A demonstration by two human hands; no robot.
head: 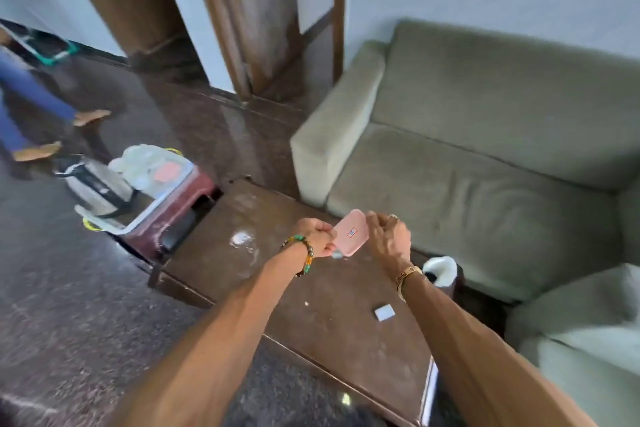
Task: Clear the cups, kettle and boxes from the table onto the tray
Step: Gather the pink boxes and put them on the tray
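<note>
A flat pink box (349, 232) with a small red-and-blue label hangs above the dark wooden table (277, 288). My left hand (320, 239) grips its lower left end. My right hand (388, 239) curls around its right edge, fingers bent. Off the table's far left corner, the tray (152, 215), white-rimmed with yellow handles, rests on a maroon stool. It carries a steel kettle (95, 189) with black bands, clear cups (145, 159) and a clear box with an orange label (166, 173).
A small white square packet (384, 313) and a white powder smear (241, 238) lie on the table. An olive sofa (467, 166) runs along the table's far side. A white-lined bin (440, 270) stands at the right edge. A person's legs (31, 121) are at far left.
</note>
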